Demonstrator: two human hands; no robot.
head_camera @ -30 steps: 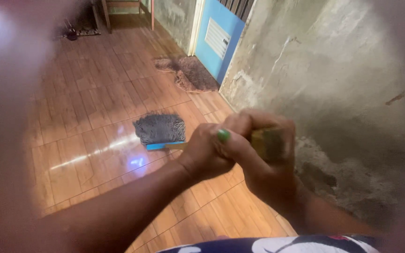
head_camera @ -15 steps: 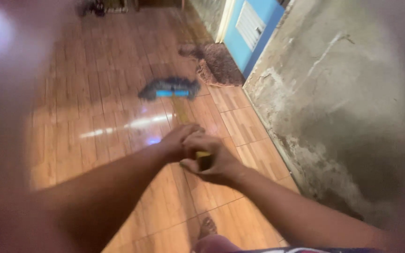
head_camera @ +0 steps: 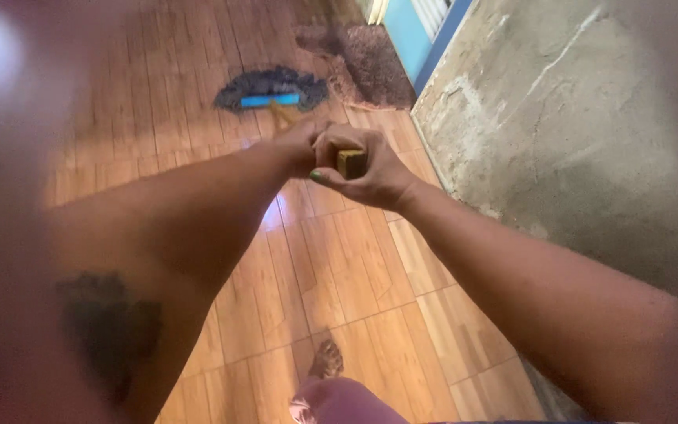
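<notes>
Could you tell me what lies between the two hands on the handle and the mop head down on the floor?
In the head view, only the wooden handle runs from the left hand and right hand down to the mop head; beneath it is bare wood-look floor.

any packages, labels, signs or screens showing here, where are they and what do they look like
No packages, labels, signs or screens are in view.
What shows instead: both hands, left hand and right hand, closed on a wooden mop handle; a dark mop head with a blue bar on the brown wood-pattern tiled floor; a brown shaggy mat; a blue door; a bare grey concrete wall.
</notes>
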